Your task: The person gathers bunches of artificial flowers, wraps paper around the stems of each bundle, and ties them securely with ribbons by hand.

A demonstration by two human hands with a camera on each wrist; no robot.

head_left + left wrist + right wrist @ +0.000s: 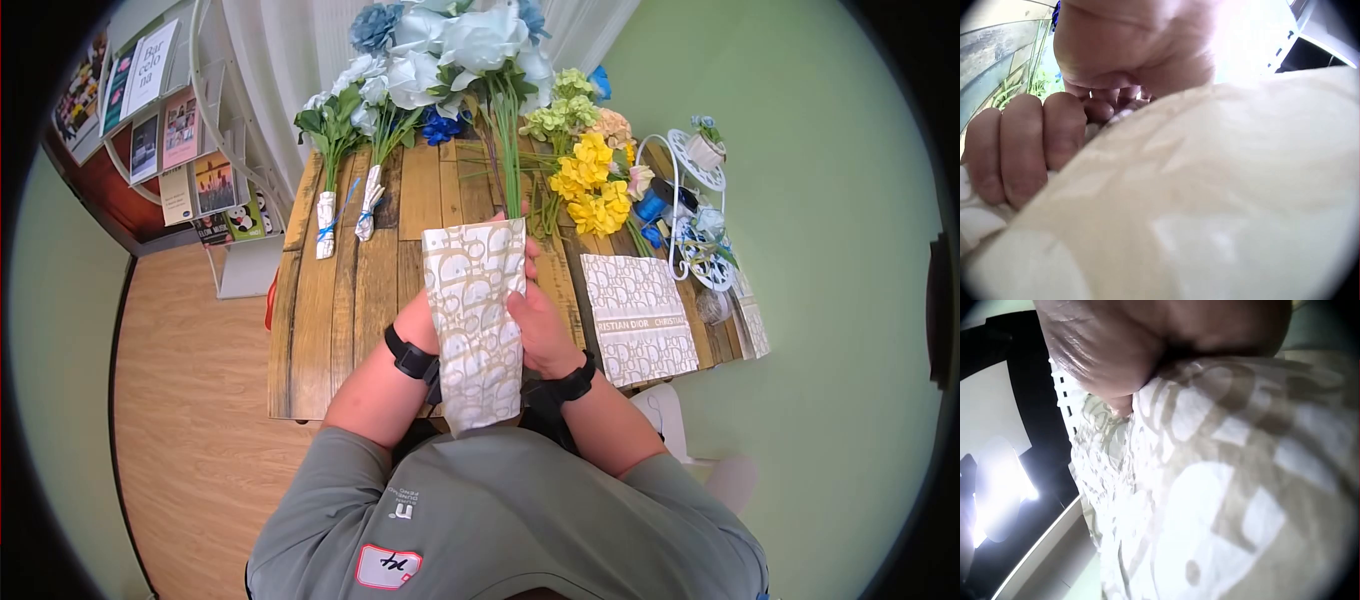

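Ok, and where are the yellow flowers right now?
In the head view, the yellow flowers lie on the right side of the wooden table, just beyond the CHRISTIAN DIOR sheet and left of the white stand.

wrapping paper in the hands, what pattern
Wrapping paper: beige-and-white lettering, clearest in the head view.

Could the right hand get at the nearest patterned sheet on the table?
Probably yes: nothing appears to cover the sheet, though the right hand would first need to let go of the wrapping paper.
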